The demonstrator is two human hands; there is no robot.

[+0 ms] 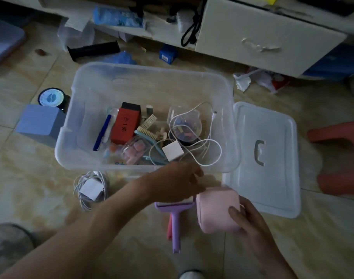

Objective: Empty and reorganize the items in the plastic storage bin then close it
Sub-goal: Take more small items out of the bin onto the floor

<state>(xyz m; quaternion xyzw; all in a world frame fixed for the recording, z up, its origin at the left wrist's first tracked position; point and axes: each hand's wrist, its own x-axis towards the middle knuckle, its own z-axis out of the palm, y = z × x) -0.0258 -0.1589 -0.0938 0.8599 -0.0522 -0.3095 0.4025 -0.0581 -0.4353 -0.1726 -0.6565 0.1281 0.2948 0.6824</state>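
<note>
Bin (95, 121) of clear plastic, w/o lid, stood on tiled floor just beyond both hands, about half emptied. Lid (272, 178) lay flat on floor, touching or nearly touching bin's right side. Still inside: red-black box (126, 125), blue pen (102, 131), small brush (147, 133), jar w/ pink pieces (134, 151), white charger (173, 151) w/ loose cable (209, 147), round clear container (185, 125). Already out on floor: coiled white cable w/ adapter (91, 189) near bin's front left corner, purple brush (175, 220) in front of bin, blue block (40, 123) beside left wall. Judged as emptying step, not yet reorganizing. Right hand (246, 220) gripped pink pouch (217, 210), thumb curled over its front face, held low just beside purple brush, near lid's front corner; probably about to be set down there. Left hand (177, 183) reached across toward bin's front wall, just at rim, near charger; fingers loosely curled, holding nothing as far as visible, though fingertips blurred. Next move probably: left hand over rim to lift charger & cable. Calls for care, since cable loops lay tangled around round container & could drag it along; better to gather loops first, then lift.
</note>
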